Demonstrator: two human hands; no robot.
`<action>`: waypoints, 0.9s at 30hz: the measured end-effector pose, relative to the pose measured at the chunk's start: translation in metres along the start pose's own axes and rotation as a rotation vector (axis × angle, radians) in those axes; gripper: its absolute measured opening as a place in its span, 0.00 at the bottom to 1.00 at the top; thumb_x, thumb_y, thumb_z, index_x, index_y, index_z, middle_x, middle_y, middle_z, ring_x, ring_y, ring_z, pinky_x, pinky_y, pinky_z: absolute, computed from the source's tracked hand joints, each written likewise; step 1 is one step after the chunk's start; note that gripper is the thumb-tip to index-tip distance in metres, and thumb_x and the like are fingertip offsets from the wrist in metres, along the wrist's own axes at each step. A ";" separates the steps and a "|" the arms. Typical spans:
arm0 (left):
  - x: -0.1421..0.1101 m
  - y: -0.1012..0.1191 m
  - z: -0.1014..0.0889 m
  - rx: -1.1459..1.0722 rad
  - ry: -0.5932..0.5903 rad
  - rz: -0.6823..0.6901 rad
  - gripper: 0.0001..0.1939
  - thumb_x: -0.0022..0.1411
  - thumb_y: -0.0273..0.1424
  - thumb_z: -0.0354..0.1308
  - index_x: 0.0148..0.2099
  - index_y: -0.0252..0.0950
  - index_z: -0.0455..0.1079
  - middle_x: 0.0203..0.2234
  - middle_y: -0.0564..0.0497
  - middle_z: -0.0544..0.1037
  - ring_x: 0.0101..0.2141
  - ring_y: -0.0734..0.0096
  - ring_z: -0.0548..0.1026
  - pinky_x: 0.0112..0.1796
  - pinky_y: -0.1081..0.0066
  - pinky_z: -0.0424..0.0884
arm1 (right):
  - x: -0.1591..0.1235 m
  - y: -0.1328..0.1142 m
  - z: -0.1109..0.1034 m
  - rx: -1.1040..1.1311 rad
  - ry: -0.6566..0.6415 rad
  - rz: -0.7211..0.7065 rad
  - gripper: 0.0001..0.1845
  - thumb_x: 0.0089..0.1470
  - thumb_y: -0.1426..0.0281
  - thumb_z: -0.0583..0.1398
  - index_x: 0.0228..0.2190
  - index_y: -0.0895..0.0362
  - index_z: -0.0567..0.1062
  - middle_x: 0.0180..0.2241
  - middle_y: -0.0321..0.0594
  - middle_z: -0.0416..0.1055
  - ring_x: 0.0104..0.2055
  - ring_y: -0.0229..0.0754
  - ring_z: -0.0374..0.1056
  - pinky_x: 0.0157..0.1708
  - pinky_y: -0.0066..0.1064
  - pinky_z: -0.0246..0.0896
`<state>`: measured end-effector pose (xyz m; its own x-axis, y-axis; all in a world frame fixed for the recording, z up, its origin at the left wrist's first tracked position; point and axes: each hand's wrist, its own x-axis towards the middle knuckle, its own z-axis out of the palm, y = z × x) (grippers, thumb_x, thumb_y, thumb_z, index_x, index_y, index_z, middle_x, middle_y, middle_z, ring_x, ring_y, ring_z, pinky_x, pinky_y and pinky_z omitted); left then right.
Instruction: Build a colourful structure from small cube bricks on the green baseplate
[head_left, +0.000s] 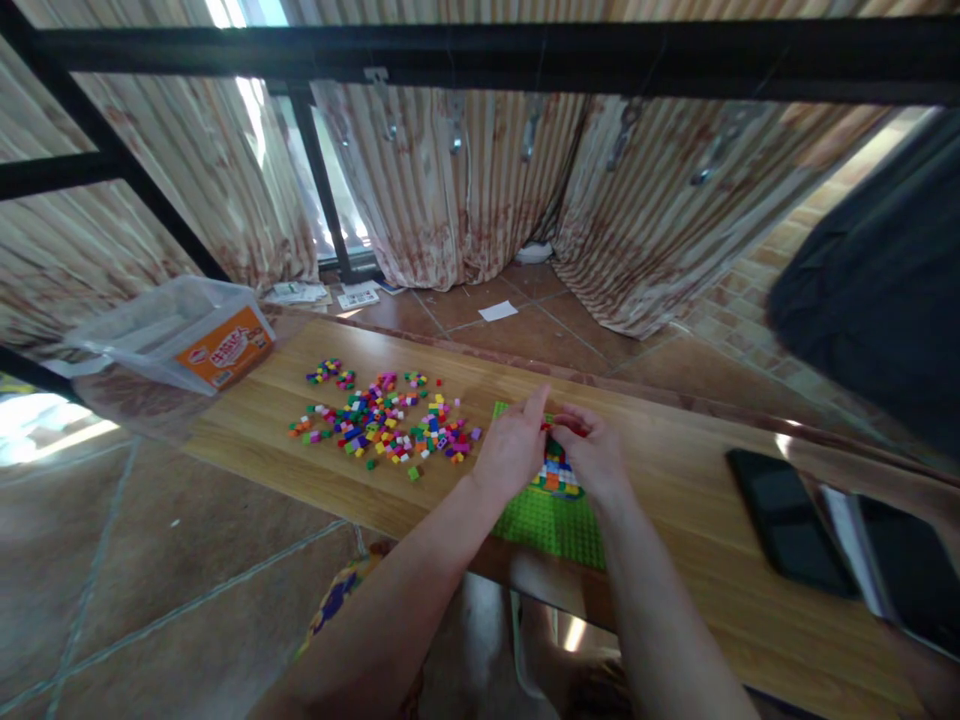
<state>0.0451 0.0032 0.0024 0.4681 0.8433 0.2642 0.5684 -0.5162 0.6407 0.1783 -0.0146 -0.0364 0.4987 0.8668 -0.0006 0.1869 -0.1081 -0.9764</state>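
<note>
A green studded baseplate lies on the wooden table beneath both hands. On it stands a low build of toy bricks in rows of blue, white, orange and yellow, with red and dark green pieces higher up, partly covered by my fingers. At the build's left side is my left hand, its index finger stretched out and its other fingertips hidden. My right hand bends over the build from the right, fingers curled together in a pinch by the red pieces. Whatever sits between those fingertips is too small and covered to name.
Loose colourful bricks are spread to the left of the baseplate. A clear plastic box with an orange label stands at the table's far left end. Toward the right lie a black phone-like device and another dark device.
</note>
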 end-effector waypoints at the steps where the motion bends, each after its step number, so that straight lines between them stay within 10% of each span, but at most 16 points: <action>1: 0.000 0.000 0.001 -0.007 0.004 0.004 0.30 0.60 0.21 0.50 0.64 0.36 0.53 0.40 0.46 0.76 0.44 0.63 0.74 0.47 0.62 0.70 | 0.000 0.000 0.000 0.007 0.006 0.002 0.21 0.39 0.67 0.63 0.40 0.54 0.75 0.34 0.40 0.77 0.35 0.44 0.73 0.38 0.36 0.70; 7: -0.001 -0.003 -0.002 -0.071 0.023 0.016 0.30 0.59 0.22 0.53 0.63 0.36 0.55 0.37 0.48 0.77 0.40 0.65 0.75 0.46 0.63 0.71 | -0.003 -0.001 -0.001 0.046 -0.014 -0.011 0.21 0.39 0.64 0.64 0.40 0.55 0.75 0.34 0.39 0.76 0.35 0.41 0.72 0.38 0.34 0.69; 13: 0.000 -0.035 -0.047 -0.108 0.160 -0.121 0.17 0.58 0.22 0.52 0.50 0.32 0.70 0.35 0.47 0.79 0.36 0.69 0.76 0.42 0.69 0.71 | -0.006 -0.012 -0.014 0.177 0.137 0.022 0.25 0.40 0.59 0.66 0.41 0.58 0.76 0.32 0.39 0.76 0.32 0.38 0.71 0.33 0.30 0.67; 19: -0.022 -0.073 -0.095 -0.080 -0.248 -0.038 0.06 0.54 0.25 0.58 0.33 0.35 0.77 0.29 0.51 0.80 0.32 0.71 0.76 0.39 0.73 0.69 | -0.003 -0.011 -0.026 0.109 0.209 -0.014 0.22 0.39 0.59 0.67 0.37 0.58 0.79 0.32 0.41 0.77 0.33 0.41 0.72 0.33 0.32 0.68; 27: -0.041 -0.059 -0.095 0.372 -0.347 -0.067 0.08 0.50 0.32 0.62 0.34 0.36 0.78 0.29 0.47 0.80 0.35 0.61 0.75 0.38 0.66 0.68 | 0.000 -0.013 -0.026 0.033 0.231 -0.034 0.17 0.39 0.61 0.67 0.33 0.56 0.80 0.32 0.40 0.78 0.35 0.42 0.73 0.37 0.34 0.69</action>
<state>-0.0722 0.0135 0.0222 0.5837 0.8094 -0.0642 0.7776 -0.5346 0.3310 0.1978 -0.0258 -0.0183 0.6734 0.7351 0.0783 0.1808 -0.0611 -0.9816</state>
